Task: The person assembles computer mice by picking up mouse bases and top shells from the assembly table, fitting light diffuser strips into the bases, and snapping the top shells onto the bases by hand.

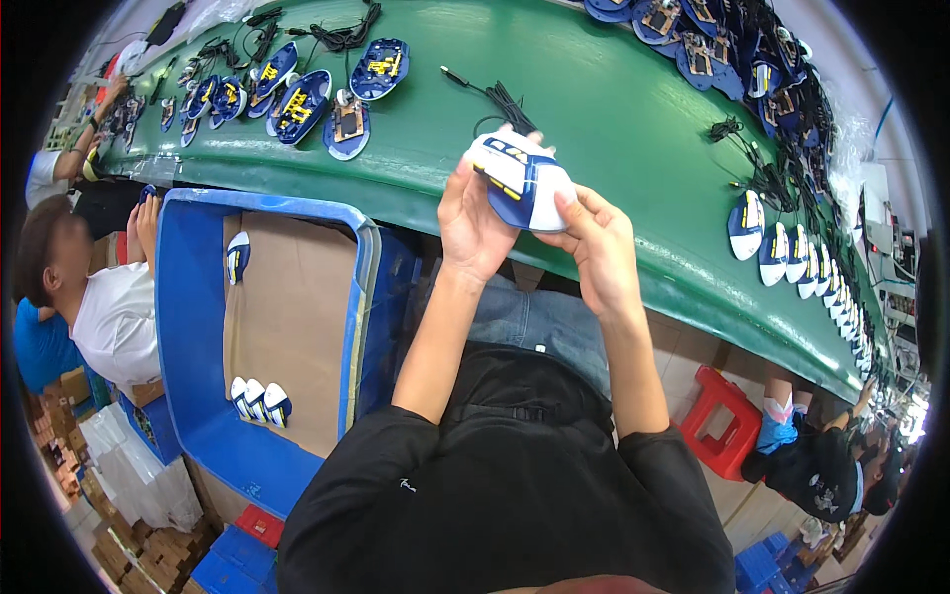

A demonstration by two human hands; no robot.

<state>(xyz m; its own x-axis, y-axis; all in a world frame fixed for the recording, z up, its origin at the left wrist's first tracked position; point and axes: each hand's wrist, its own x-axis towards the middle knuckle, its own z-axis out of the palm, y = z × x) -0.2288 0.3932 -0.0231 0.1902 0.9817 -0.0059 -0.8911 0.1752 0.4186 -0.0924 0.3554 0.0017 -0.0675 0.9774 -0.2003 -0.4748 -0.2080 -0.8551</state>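
Note:
Above the near edge of the green table point(633, 124) I hold a computer mouse point(529, 193), white and dark blue with yellow strips. My left hand point(473, 226) grips it from the left side, palm turned up. The thumb of my right hand point(601, 243) presses on its white rear end, with the fingers behind it. The fingertips behind the mouse are partly hidden. A bundled black cable point(508, 103) with a plug lies on the table just beyond; whether it joins this mouse is hard to see.
Beside me at left stands a blue bin point(368, 267) lined with cardboard, several mice inside. Opened mouse shells point(299, 107) lie at far left. A row of finished-looking mice point(747, 226) lines the right edge, below piled parts point(705, 61). A red stool point(714, 421) and other people flank me.

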